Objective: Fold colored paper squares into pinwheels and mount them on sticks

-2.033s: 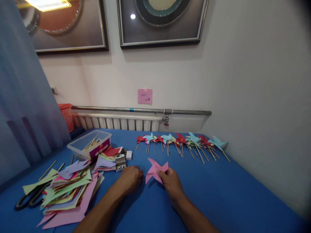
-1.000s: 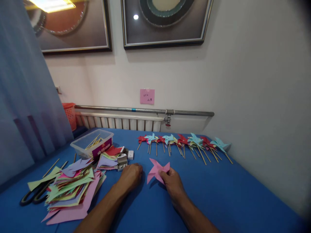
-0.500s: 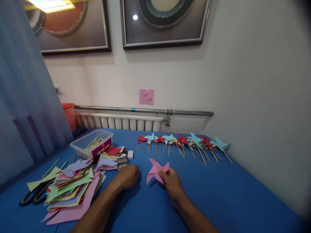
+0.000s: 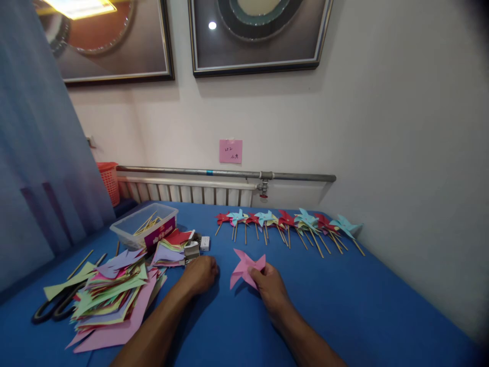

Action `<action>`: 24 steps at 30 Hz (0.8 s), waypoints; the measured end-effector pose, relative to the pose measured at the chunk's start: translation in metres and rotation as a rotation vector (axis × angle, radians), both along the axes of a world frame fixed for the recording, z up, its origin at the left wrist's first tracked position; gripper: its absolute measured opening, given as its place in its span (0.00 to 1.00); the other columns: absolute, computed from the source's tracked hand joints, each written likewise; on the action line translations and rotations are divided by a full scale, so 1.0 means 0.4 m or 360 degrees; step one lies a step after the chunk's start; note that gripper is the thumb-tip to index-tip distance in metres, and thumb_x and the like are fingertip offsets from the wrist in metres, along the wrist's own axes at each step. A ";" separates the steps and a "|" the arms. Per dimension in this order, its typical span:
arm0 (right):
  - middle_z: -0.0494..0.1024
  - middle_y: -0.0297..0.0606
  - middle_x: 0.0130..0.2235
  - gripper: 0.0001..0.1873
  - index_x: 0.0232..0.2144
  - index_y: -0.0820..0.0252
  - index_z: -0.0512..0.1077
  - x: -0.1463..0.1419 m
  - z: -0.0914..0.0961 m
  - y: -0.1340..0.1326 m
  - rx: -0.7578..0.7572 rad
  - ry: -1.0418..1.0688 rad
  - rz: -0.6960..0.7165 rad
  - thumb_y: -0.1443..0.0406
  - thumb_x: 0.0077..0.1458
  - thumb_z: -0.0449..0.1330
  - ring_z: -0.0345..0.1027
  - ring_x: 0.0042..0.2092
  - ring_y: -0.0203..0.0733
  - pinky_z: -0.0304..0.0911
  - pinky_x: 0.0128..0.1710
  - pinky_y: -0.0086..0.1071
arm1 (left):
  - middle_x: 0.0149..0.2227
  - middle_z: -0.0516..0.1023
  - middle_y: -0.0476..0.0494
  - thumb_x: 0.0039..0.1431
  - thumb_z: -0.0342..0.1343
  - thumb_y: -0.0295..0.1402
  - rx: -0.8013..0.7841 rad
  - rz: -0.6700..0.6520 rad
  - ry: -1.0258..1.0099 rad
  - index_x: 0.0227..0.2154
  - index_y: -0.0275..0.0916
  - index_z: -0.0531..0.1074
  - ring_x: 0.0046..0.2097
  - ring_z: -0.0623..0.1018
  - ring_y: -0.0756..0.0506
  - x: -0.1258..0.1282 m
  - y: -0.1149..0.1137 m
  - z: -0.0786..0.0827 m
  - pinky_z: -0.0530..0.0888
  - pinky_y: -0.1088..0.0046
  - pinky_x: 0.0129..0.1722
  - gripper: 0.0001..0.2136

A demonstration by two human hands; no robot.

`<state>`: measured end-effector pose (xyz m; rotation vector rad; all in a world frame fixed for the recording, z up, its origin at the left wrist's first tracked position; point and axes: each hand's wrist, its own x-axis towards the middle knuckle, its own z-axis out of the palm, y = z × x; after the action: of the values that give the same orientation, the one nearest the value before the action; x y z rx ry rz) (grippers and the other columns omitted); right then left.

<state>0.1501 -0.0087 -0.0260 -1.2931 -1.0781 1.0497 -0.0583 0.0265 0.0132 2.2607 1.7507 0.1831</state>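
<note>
My right hand (image 4: 269, 287) pinches a folded pink paper pinwheel (image 4: 244, 267) against the blue table (image 4: 344, 306). My left hand (image 4: 199, 273) is curled, knuckles up, touching a small metal stapler (image 4: 190, 252) at the edge of the paper pile; whether its fingers hold it is hidden. A row of finished red, blue and yellow pinwheels on sticks (image 4: 286, 223) lies beyond the pink one, near the wall.
A heap of cut coloured paper (image 4: 110, 290) lies at the left with black scissors (image 4: 51, 308) beside it. A clear plastic box of wooden sticks (image 4: 147, 230) stands behind the heap. Loose sticks (image 4: 82, 262) lie further left. A radiator (image 4: 183, 191) runs along the wall.
My left hand slid a little leftward to the stapler at the paper pile. My right hand has kept still on the pink pinwheel.
</note>
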 end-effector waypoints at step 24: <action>0.73 0.32 0.24 0.15 0.30 0.61 0.73 -0.003 -0.004 -0.001 -0.0017 -0.0004 0.0020 0.55 0.44 0.61 0.63 0.27 0.39 0.58 0.28 0.31 | 0.42 0.81 0.39 0.59 0.51 0.27 0.0240 -0.0308 0.0048 0.35 0.40 0.79 0.47 0.79 0.40 0.014 -0.004 -0.033 0.68 0.68 0.43 0.11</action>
<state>0.1487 -0.0090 -0.0278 -1.2979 -1.0855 1.0649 -0.0526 0.0249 0.0001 2.5358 1.5679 0.2500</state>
